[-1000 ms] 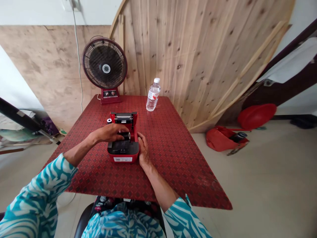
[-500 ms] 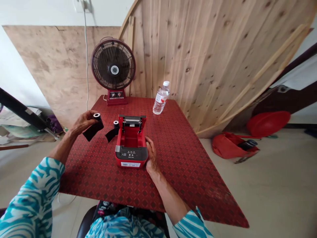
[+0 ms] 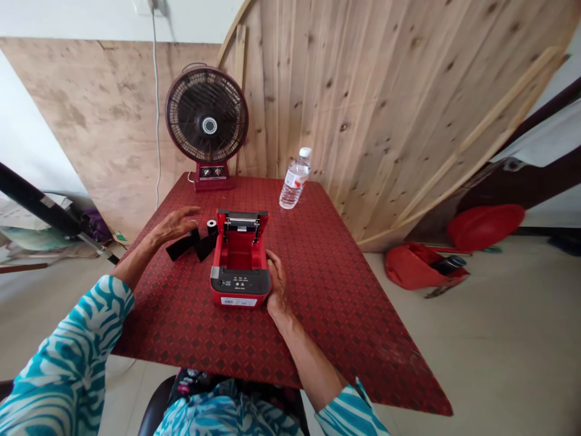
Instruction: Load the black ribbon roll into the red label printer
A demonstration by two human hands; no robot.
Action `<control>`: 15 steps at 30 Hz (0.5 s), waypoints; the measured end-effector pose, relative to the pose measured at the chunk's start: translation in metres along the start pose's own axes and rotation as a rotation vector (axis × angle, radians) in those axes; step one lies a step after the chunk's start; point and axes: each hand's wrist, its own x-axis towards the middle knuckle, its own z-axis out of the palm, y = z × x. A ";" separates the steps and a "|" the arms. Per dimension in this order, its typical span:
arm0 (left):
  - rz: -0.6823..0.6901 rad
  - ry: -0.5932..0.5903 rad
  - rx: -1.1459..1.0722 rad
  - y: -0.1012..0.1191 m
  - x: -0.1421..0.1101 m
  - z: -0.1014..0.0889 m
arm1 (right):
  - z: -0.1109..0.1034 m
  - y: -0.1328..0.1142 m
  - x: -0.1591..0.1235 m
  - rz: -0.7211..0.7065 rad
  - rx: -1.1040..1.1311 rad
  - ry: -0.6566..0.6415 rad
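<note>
A red and black label printer (image 3: 240,283) stands on the table with its lid tipped up and its red inner bay bare. My right hand (image 3: 278,284) grips the printer's right side, its fingers curled along the casing. Left of the printer, my left hand (image 3: 175,224) hovers with fingers stretched out over a black paper roll (image 3: 180,245), whose core is hidden beneath the fingers and whose loose strip lies on the table. Beside that, a second black roll (image 3: 207,243) with a white core rests close against the printer's left side.
The table (image 3: 327,315) has a red patterned top. At its back stand a fan (image 3: 207,127) and a water bottle (image 3: 294,181). A wooden panel (image 3: 363,97) rises behind. On the floor at the right lies a red bag (image 3: 411,266).
My left hand has set the black paper roll down nearer the other roll and let it go, its fingers now spread. My right hand has stayed on the label printer.
</note>
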 end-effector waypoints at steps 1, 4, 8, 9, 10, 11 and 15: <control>0.041 -0.030 0.095 0.006 0.002 0.000 | 0.000 0.000 0.000 0.002 -0.001 0.000; 0.066 -0.094 0.398 0.022 0.011 0.009 | 0.000 0.000 0.000 0.000 -0.024 0.001; 0.040 -0.098 0.527 0.034 0.022 0.027 | 0.001 -0.001 0.001 -0.006 -0.027 -0.004; 0.045 -0.098 0.518 0.035 0.023 0.029 | 0.001 -0.001 0.001 -0.008 -0.024 -0.005; 0.049 -0.095 0.512 0.035 0.023 0.030 | 0.001 -0.001 0.001 -0.010 -0.021 -0.008; 0.051 -0.090 0.512 0.035 0.022 0.030 | 0.002 -0.002 0.001 -0.011 -0.019 -0.012; 0.035 0.001 0.256 0.033 0.006 0.012 | 0.003 -0.005 0.001 0.002 -0.007 -0.018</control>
